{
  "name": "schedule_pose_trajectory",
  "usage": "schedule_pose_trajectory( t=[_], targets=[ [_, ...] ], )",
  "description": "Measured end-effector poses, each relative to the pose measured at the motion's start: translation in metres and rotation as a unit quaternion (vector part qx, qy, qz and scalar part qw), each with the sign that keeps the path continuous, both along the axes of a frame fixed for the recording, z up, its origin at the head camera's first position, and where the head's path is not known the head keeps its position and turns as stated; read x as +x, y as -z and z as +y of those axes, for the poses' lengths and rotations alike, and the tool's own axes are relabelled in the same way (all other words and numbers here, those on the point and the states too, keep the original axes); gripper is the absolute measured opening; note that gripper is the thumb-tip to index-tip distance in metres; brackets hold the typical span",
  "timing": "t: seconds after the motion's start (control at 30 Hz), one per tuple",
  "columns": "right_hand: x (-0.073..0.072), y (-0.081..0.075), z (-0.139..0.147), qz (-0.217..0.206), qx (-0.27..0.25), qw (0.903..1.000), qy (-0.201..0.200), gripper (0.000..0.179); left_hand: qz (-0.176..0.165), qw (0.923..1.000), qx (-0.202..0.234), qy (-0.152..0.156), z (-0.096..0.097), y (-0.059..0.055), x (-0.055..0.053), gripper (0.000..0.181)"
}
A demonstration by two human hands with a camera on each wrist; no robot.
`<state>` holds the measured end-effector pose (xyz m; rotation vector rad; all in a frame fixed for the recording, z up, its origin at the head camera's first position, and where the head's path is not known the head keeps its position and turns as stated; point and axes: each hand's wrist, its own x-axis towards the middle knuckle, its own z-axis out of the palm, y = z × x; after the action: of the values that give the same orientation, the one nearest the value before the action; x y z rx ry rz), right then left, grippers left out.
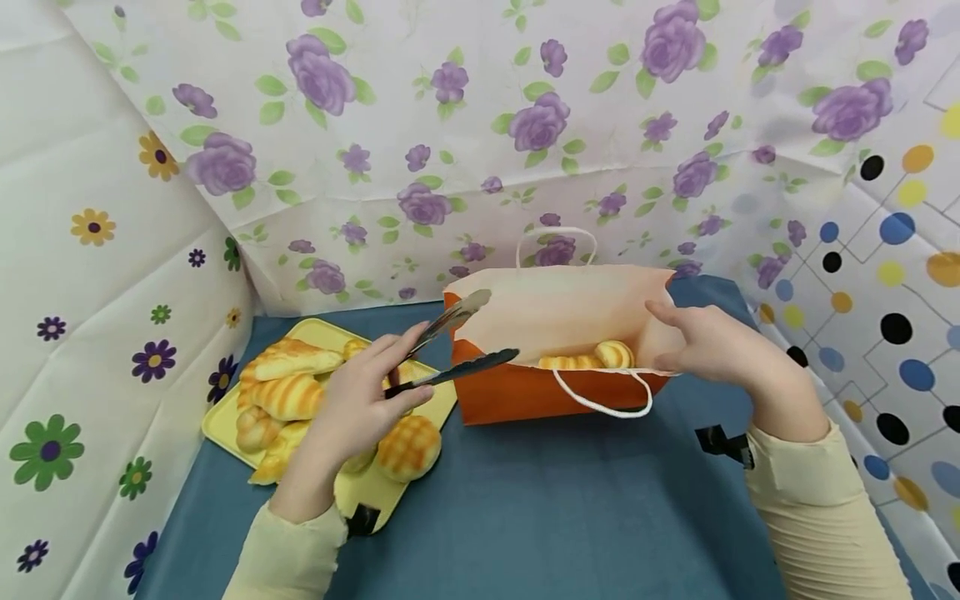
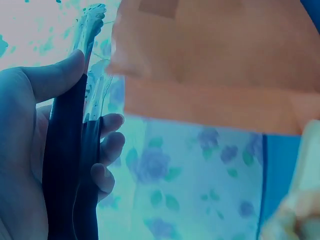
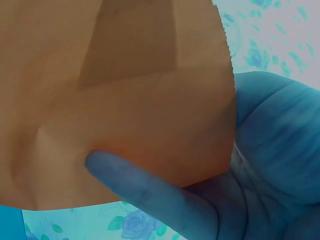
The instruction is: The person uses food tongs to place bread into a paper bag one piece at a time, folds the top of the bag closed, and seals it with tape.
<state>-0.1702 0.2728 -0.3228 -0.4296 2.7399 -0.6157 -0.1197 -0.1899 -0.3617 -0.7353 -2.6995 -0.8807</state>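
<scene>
My left hand holds a pair of serving tongs, with dark handles and clear tips spread apart, by the left side of an orange paper bag. The left wrist view shows the thumb on one dark arm of the tongs and fingertips round the other. My right hand grips the bag's right side at the mouth; in the right wrist view one finger lies along the paper. Inside the open bag lie a striped bread roll and another piece of bread, partly hidden by the front edge.
A yellow tray on the left bears several breads, among them a round checked bun and a striped roll. White rope handles rise from the bag. Flowered sheets enclose the blue tabletop.
</scene>
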Motion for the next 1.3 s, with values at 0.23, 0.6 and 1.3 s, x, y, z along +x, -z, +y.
schedule_pose_trajectory(
  t=[0.23,0.6,1.3],
  targets=[
    [0.004,-0.001,-0.004,0.004,-0.003,1.0,0.001,0.085,-0.021,0.9979,0.03,-0.054,-0.045,0.041,0.033,0.077],
    [0.007,-0.003,0.0,0.011,0.007,0.9999,0.011,0.086,-0.11,0.9869,0.004,-0.118,-0.079,0.076,0.06,0.075],
    [0.006,0.004,-0.002,0.013,-0.001,0.9999,0.006,0.087,-0.244,0.9481,-0.124,-0.162,-0.075,0.096,0.07,0.08]
  ],
)
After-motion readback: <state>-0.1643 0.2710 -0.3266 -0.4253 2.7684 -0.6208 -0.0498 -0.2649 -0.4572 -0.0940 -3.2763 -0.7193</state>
